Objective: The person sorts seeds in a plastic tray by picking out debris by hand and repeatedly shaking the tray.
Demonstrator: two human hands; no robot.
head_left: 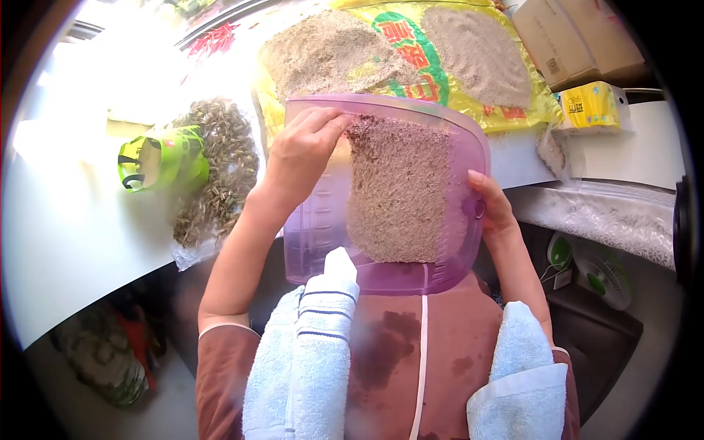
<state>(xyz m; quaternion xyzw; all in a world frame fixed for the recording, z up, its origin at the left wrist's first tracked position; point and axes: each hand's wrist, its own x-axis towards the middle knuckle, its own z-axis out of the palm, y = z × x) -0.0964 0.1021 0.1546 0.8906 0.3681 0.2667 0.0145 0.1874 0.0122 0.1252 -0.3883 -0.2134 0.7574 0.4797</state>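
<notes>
A clear purple plastic tub [323,253] is held in front of my chest, with a layer of brown grainy material [400,194] inside it. My left hand [309,147] is at the tub's upper left, its fingers pinched together at the edge of the grains; what lies between the fingertips is too small to make out. On the right side, my right hand [493,202] grips the tub's wall, thumb over the rim. Beyond the tub, a yellow printed sheet [543,95] bears two spread heaps of grains, a left heap [323,51] and a right heap [477,55].
Dried pods [220,161] lie on plastic at the left beside a green bag [165,158]. Red chillies [213,38] lie farther back. A yellow tissue pack [592,108] and a cardboard box [572,40] stand at the right. A fan [601,277] is below the right table edge.
</notes>
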